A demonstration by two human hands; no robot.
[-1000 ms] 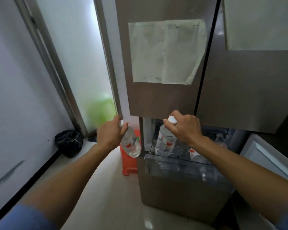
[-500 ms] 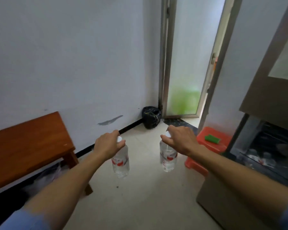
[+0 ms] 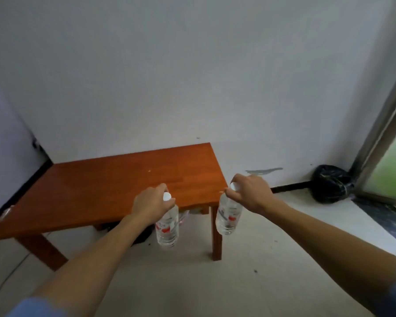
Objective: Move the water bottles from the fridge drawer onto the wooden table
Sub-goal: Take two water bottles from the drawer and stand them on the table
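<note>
The left hand (image 3: pixel 150 208) pinches one water bottle (image 3: pixel 167 227) by its neck, and the right hand (image 3: pixel 252 195) pinches the other bottle (image 3: pixel 229 213), both hanging just before the wooden table (image 3: pixel 96 191). A loose pinch could let one slip. A black bag (image 3: pixel 332 184) sits well aside, blocking nothing

Wooden table (image 3: pixel 105 186) against the white wall, standing on a pale floor (image 3: pixel 215 287).
Its orange-brown top shows only a few small pale specks (too small to identify); a black bag (image 3: pixel 332 184) sits on the floor in the corner.
</note>
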